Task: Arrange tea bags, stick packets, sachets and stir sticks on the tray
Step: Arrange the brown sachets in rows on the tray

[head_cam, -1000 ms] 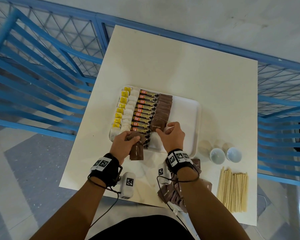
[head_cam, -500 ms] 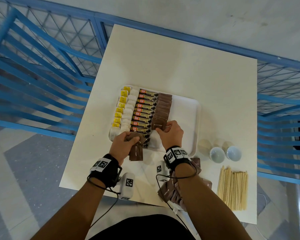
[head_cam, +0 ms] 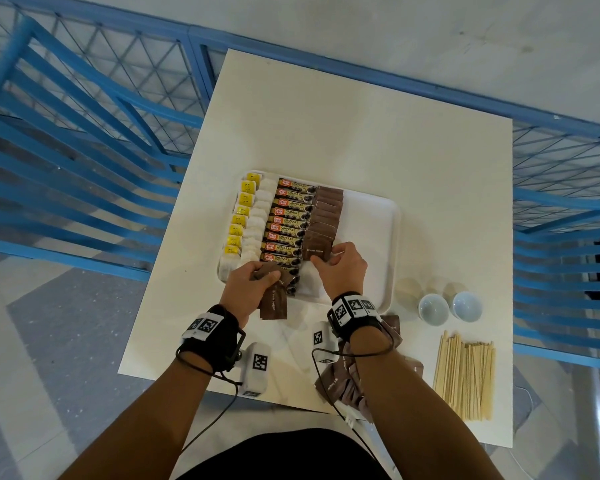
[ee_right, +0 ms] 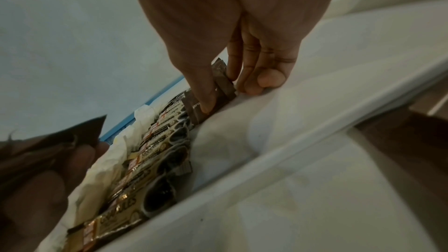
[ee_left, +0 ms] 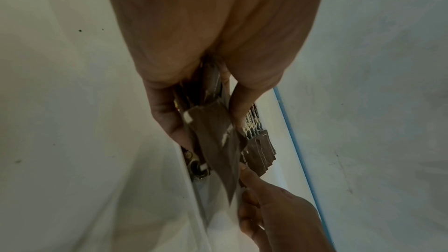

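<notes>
Brown sugar sachets (head_cam: 321,220) run in an overlapping column up the tray (head_cam: 371,237) mid-frame, right hand (head_cam: 342,268) fingers pinching the nearest one down, while the left hand (head_cam: 248,289) just lower-left grips the spare sachets (head_cam: 274,301), long axis toward the bench's (head_cam: 361,133) near edge.

I see a white tray (head_cam: 388,237) on a cream table (head_cam: 361,133); tea bags (head_cam: 238,230) white with yellow tags; stick packets (head_cam: 291,223) gold, black and red; brown sachets (head_cam: 326,209); pale wooden stir sticks (head_cam: 465,372); blue railing (head_cam: 84,133).
</notes>
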The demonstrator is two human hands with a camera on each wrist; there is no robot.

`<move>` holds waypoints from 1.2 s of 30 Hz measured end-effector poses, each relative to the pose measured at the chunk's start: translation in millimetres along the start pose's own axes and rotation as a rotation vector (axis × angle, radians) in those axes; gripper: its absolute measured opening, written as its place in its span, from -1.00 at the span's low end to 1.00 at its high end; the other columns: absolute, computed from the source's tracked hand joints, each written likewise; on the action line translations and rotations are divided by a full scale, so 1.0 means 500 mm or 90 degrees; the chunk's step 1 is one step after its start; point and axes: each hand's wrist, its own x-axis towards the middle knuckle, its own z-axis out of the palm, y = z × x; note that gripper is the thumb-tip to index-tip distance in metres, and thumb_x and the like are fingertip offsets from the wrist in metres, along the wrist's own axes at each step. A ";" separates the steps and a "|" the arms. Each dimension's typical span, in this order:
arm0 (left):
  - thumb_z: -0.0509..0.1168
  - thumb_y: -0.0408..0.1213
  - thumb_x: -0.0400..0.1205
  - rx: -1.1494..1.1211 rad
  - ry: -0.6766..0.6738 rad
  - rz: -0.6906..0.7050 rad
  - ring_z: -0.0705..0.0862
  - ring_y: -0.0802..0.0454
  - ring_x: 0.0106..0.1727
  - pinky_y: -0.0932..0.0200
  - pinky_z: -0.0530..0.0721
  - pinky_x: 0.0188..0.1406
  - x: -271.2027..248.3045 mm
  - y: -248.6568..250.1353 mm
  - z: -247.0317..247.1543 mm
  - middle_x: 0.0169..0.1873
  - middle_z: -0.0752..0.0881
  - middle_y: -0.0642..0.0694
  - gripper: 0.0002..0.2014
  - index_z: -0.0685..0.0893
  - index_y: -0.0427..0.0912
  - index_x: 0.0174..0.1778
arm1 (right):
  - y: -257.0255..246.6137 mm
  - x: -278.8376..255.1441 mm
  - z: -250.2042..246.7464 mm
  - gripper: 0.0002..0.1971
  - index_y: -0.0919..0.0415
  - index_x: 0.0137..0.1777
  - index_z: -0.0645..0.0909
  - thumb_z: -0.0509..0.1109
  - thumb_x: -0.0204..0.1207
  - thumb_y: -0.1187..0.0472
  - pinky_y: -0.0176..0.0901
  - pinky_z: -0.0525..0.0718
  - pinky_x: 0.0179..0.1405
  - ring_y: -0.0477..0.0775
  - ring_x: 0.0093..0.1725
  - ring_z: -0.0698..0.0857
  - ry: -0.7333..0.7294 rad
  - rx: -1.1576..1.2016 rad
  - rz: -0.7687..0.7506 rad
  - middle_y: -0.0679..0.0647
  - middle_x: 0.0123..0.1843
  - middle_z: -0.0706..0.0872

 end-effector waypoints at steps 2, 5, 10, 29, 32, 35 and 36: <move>0.45 -0.41 0.67 -0.001 -0.002 0.002 0.80 0.02 -0.22 0.16 0.78 -0.29 0.000 0.002 0.001 -0.13 0.81 -0.16 -0.83 0.70 -0.24 0.16 | 0.003 0.000 0.003 -0.61 0.13 0.01 0.60 0.67 0.35 -0.01 -0.09 0.67 -0.06 0.06 -0.09 0.68 0.001 0.002 0.008 0.01 -0.20 0.72; 0.45 -0.41 0.66 -0.002 -0.003 0.003 0.80 0.01 -0.21 0.14 0.78 -0.28 0.000 0.002 0.001 -0.11 0.82 -0.18 -0.83 0.71 -0.22 0.16 | 0.004 -0.001 0.005 -0.63 0.12 -0.05 0.61 0.68 0.34 -0.03 -0.10 0.67 -0.09 0.07 -0.10 0.68 0.003 -0.004 0.012 0.01 -0.20 0.72; 0.46 -0.40 0.66 0.007 0.000 0.008 0.80 0.06 -0.25 0.19 0.75 -0.35 0.002 0.001 0.000 -0.12 0.82 -0.16 -0.86 0.71 -0.17 0.11 | -0.005 0.000 0.004 -0.61 0.13 -0.08 0.61 0.66 0.35 -0.11 -0.17 0.58 -0.12 0.08 -0.07 0.67 -0.002 -0.030 0.019 0.02 -0.14 0.72; 0.53 -0.27 0.62 0.013 -0.010 0.068 0.82 -0.02 -0.05 0.04 0.81 -0.01 0.005 0.005 0.010 -0.05 0.83 -0.10 -0.86 0.76 0.01 0.03 | -0.050 -0.065 -0.029 -0.83 0.03 0.03 0.76 0.51 0.59 -0.04 -0.37 0.65 -0.19 -0.20 -0.23 0.73 -0.299 0.060 -0.160 -0.14 -0.14 0.79; 0.53 -0.23 0.62 0.000 -0.037 0.053 0.83 -0.10 -0.01 -0.06 0.81 0.05 0.001 0.003 0.013 -0.06 0.86 -0.14 -0.87 0.80 -0.06 0.06 | -0.051 -0.064 -0.030 -0.91 0.08 -0.03 0.73 0.53 0.58 0.08 -0.31 0.65 -0.31 -0.16 -0.38 0.72 -0.252 0.117 -0.118 -0.05 -0.28 0.79; 0.54 -0.33 0.60 0.016 -0.034 0.062 0.79 -0.04 -0.08 0.01 0.77 -0.01 0.000 0.000 0.015 -0.13 0.83 -0.12 -0.92 0.78 -0.12 -0.05 | -0.059 -0.061 -0.040 -0.88 0.20 -0.02 0.73 0.53 0.59 0.15 -0.14 0.64 -0.40 -0.04 -0.44 0.69 -0.241 0.231 -0.052 0.14 -0.31 0.81; 0.53 -0.37 0.60 0.022 -0.027 0.073 0.78 0.00 -0.11 0.05 0.76 -0.03 0.000 0.000 0.014 -0.16 0.83 -0.10 -0.92 0.78 -0.12 -0.09 | -0.062 -0.058 -0.044 -0.87 0.22 0.00 0.73 0.52 0.59 0.16 -0.16 0.62 -0.42 -0.06 -0.45 0.68 -0.260 0.224 -0.054 0.13 -0.30 0.81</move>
